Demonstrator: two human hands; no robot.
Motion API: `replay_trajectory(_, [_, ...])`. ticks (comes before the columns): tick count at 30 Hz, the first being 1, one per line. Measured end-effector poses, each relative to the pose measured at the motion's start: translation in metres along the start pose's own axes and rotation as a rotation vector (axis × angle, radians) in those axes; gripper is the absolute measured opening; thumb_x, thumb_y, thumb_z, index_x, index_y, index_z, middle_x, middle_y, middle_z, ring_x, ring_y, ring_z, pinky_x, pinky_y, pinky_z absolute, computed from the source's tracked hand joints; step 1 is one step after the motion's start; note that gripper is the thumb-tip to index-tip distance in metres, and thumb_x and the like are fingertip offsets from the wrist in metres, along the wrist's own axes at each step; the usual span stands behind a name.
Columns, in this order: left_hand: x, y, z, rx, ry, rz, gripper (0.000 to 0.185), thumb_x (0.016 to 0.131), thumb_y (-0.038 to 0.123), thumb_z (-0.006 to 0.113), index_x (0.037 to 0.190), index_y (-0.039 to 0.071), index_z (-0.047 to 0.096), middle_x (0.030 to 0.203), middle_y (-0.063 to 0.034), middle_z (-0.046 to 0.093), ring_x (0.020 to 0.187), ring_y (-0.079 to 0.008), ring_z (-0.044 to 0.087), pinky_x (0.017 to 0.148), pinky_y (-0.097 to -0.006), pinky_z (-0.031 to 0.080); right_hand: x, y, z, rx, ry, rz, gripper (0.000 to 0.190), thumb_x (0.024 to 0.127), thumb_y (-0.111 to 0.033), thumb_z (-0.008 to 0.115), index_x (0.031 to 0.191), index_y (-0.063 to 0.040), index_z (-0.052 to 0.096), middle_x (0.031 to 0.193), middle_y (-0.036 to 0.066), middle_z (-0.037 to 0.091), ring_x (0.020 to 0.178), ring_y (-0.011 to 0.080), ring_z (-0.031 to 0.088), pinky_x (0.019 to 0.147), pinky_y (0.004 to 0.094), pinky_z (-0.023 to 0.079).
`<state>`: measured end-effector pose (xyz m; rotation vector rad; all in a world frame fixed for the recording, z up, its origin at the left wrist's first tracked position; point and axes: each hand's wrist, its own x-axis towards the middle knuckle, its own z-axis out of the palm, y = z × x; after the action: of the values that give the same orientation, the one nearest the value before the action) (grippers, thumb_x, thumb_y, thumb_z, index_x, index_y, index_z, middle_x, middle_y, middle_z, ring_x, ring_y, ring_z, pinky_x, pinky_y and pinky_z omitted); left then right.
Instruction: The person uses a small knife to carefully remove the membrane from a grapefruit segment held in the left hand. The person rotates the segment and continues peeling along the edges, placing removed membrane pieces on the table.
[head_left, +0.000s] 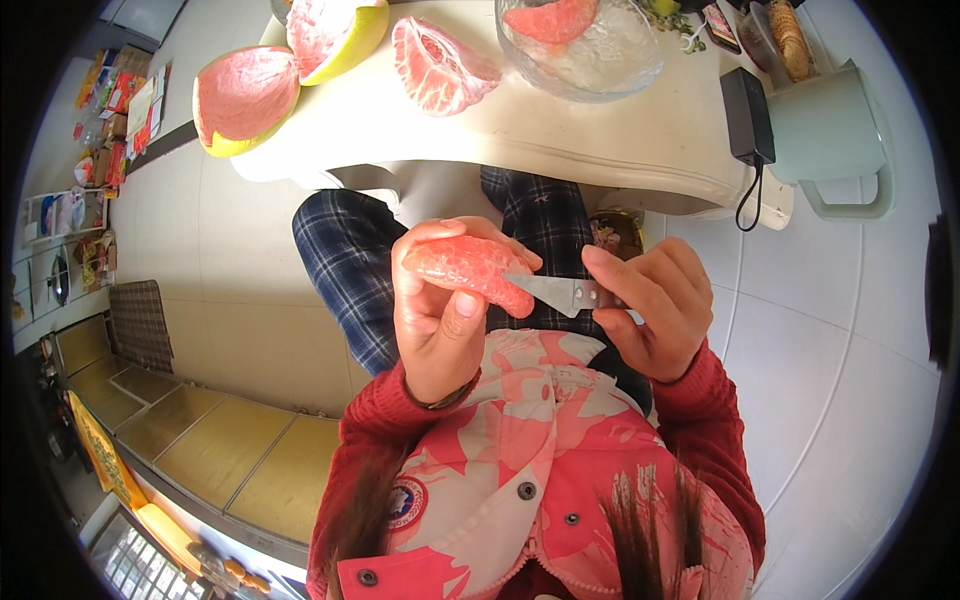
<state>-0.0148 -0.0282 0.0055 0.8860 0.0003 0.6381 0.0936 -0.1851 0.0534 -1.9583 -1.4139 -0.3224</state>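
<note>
My left hand (442, 330) holds a peeled pomelo segment (469, 266) above my lap, its thumb on the near side. In my right hand (656, 307) is a small knife (551, 291) with a riveted handle; the tip of its blade touches the right end of the segment. On the table in front of me lies a partly opened chunk of pomelo (442, 67). A glass bowl (600, 79) with another peeled segment (551, 21) inside is to its right. Two pieces of pomelo rind (247, 97) sit at the table's left.
The cream table (525, 135) has a curved near edge. A black device (746, 116) with a strap and a pale green mug (832, 127) stand at its right, near a phone (721, 30) and a container of biscuits (791, 41). A bin (619, 229) is beneath the table.
</note>
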Motion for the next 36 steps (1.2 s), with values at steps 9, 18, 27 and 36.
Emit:
replay_trajectory(9, [-0.002,0.002,0.000,0.027,0.021,-0.006,0.048,0.091,0.020,0.058,0.128,0.004,0.033,0.107,-0.0227,0.051,0.094,-0.0312,0.059,0.067,-0.0341,0.053,-0.003,-0.001,-0.004,-0.070,-0.043,-0.054,0.038,0.072,-0.027,0.072,0.107,-0.012,0.070,0.065,-0.003,0.046,0.058,0.0162,0.040,0.053,0.0302,0.032])
replay_trajectory(18, [-0.002,-0.001,-0.007,0.114,-0.032,0.068,0.046,0.090,0.015,0.059,0.127,0.004,0.033,0.112,-0.0227,0.050,0.096,-0.0324,0.059,0.075,-0.0387,0.052,-0.003,-0.003,-0.008,-0.155,-0.062,-0.073,0.041,0.071,-0.027,0.072,0.110,-0.015,0.069,0.066,-0.004,0.046,0.059,0.0154,0.040,0.054,0.0300,0.032])
replay_trajectory(27, [-0.002,-0.003,-0.008,0.119,-0.043,0.105,0.044,0.090,0.013,0.058,0.126,0.004,0.034,0.110,-0.0228,0.050,0.095,-0.0324,0.058,0.082,-0.0437,0.049,-0.006,0.001,0.000,-0.081,-0.015,-0.071,0.038,0.072,-0.026,0.072,0.107,-0.012,0.069,0.067,-0.004,0.050,0.059,0.0158,0.042,0.054,0.0303,0.032])
replay_trajectory(36, [-0.001,-0.006,-0.007,0.112,-0.026,0.137,0.044,0.090,0.016,0.058,0.125,0.005,0.034,0.108,-0.0229,0.051,0.092,-0.0317,0.058,0.084,-0.0464,0.049,-0.007,-0.017,-0.015,0.952,-0.425,0.798,0.023,0.096,-0.020,0.052,0.089,-0.001,0.063,0.061,0.001,0.059,0.047,0.0083,0.046,0.046,0.0236,0.037])
